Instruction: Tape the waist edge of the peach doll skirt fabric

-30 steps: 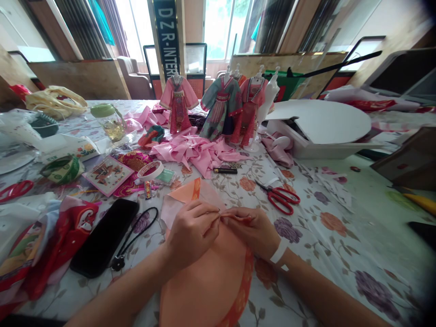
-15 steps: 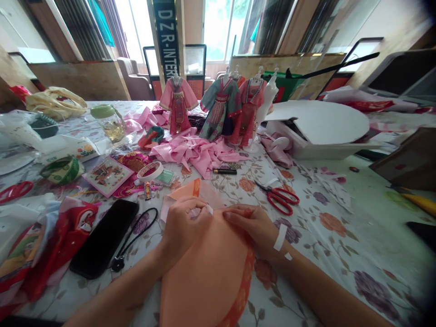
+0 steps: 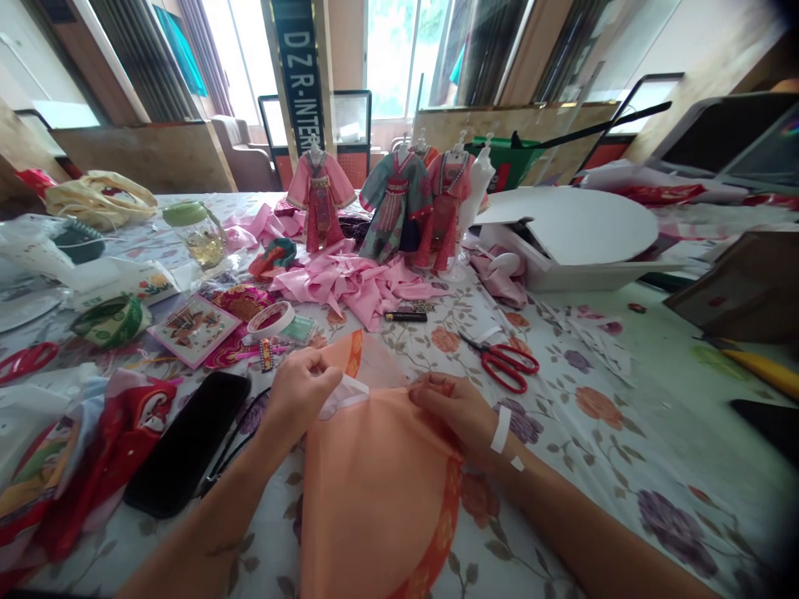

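Observation:
Orange fabric (image 3: pixel 380 482) with a patterned darker orange border lies in front of me, its upper edge between my hands. My left hand (image 3: pixel 303 387) is closed at its upper left, pinching a white strip (image 3: pixel 349 393) that stretches toward the fabric's top edge. My right hand (image 3: pixel 453 408) pinches the top edge at the right. Two pieces of white tape (image 3: pixel 501 430) are stuck on my right wrist. Sheer pale fabric (image 3: pixel 380 362) shows beyond the hands.
Red-handled scissors (image 3: pixel 508 366) lie right of my hands, a black phone (image 3: pixel 187 441) at the left. Farther back are pink cloth scraps (image 3: pixel 362 283), a tape roll (image 3: pixel 270 319), a black pen (image 3: pixel 405 317), a glass jug (image 3: pixel 203 237) and small dressed mannequins (image 3: pixel 396 200).
My left hand has moved left, away from my right hand, and the white strip now shows stretched between it and the fabric. The view has shifted slightly.

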A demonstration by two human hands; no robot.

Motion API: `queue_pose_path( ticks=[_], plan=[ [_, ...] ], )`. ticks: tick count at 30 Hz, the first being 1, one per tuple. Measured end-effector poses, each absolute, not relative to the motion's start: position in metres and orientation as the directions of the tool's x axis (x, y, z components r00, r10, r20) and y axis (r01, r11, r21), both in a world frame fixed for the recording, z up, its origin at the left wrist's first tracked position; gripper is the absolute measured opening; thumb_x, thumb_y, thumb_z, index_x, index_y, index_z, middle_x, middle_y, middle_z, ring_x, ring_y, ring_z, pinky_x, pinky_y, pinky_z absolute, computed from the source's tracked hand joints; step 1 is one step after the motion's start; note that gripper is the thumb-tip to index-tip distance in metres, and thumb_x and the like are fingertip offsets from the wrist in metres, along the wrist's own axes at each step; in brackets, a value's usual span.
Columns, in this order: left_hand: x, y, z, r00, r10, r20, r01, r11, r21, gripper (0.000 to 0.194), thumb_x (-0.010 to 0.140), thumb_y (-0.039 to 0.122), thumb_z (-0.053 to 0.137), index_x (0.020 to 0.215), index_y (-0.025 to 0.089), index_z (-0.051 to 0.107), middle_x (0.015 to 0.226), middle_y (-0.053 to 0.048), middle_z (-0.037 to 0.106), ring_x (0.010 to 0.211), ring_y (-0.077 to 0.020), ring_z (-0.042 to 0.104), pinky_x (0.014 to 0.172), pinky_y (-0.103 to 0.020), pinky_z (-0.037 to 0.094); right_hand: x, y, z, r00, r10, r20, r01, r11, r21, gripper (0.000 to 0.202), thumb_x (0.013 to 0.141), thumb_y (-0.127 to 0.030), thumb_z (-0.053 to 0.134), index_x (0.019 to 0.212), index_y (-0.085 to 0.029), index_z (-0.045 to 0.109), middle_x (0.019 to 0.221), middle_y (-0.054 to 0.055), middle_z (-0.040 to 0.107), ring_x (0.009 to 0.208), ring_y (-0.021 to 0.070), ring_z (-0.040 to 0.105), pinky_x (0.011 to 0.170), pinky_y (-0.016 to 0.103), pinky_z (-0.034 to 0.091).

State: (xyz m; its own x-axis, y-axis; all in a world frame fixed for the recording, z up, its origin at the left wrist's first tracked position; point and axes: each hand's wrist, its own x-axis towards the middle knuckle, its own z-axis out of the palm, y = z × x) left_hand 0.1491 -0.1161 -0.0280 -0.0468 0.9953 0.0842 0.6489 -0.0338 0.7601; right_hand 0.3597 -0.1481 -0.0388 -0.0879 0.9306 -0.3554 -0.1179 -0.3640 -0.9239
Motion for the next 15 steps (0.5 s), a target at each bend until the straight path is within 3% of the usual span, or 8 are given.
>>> queue_pose_path(
  ticks=[8,12,15],
  plan=[
    [0.135,-0.113,-0.026,-0.097,0.995,0.012,0.588,0.048,0.807,0.012,0.065,0.024,0.051,0.055,0.017,0.050,0.053,0.005,0.041,0.052,-0.0109,0.038,0.047,-0.023,0.026,0.361,-0.148,-0.040,-0.079,0.932,-0.353,-0.118,-0.360,-0.925,0.017,0.064,-0.029,0.068,0.066,-0.017,0.056,0.053,-0.004,0.053,0.049,0.0101,0.048,0.047,0.022,0.036],
    [0.131,-0.107,-0.020,-0.109,0.993,0.040,0.432,0.011,0.902,0.014,0.066,0.028,0.055,0.059,0.016,0.055,0.057,0.004,0.047,0.055,-0.0108,0.042,0.049,-0.022,0.031,0.360,-0.148,-0.040,-0.095,0.931,-0.353,-0.105,-0.362,-0.926,0.017,0.065,-0.030,0.068,0.068,-0.017,0.058,0.053,-0.003,0.056,0.048,0.0107,0.050,0.047,0.022,0.036],
    [0.152,-0.095,-0.009,0.008,0.999,0.032,0.308,-0.032,0.951,0.017,0.069,0.032,0.057,0.068,0.015,0.061,0.064,0.002,0.055,0.061,-0.0116,0.048,0.055,-0.022,0.036,0.360,-0.148,-0.039,-0.114,0.927,-0.358,-0.086,-0.368,-0.926,0.017,0.065,-0.030,0.068,0.068,-0.016,0.058,0.054,-0.002,0.058,0.049,0.0109,0.051,0.047,0.022,0.036]
  ],
)
